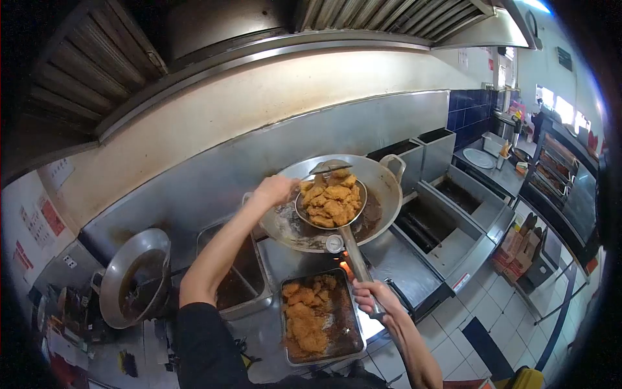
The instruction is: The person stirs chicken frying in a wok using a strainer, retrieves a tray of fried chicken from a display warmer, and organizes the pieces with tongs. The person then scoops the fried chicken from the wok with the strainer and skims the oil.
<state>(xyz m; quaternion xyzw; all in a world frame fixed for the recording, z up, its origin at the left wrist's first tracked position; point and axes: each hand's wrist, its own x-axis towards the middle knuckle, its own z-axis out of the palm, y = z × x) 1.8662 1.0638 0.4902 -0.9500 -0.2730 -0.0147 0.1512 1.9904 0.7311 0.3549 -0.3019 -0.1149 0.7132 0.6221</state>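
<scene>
My right hand [379, 299] is wrapped round the long handle of a skimmer [352, 253], held over a large two-handled wok [387, 194] of dark oil. Golden fried chicken pieces [332, 202] fill the skimmer's bowl. At the wok's far left side, my left hand [275, 190] is closed on a metal spatula [332, 166], whose blade lies against the upper edge of the heap; its handle is mostly hidden by my fingers. In front of the wok, a metal tray [355, 347] holds more fried pieces [306, 327] and loose crumbs.
A second wok [115, 305] with dark oil stands at the left. A rectangular pan [264, 288] sits under my left forearm. Deep fryer wells [431, 223] lie to the right, and flame shows below the main wok. A glass display cabinet [557, 175] stands far right.
</scene>
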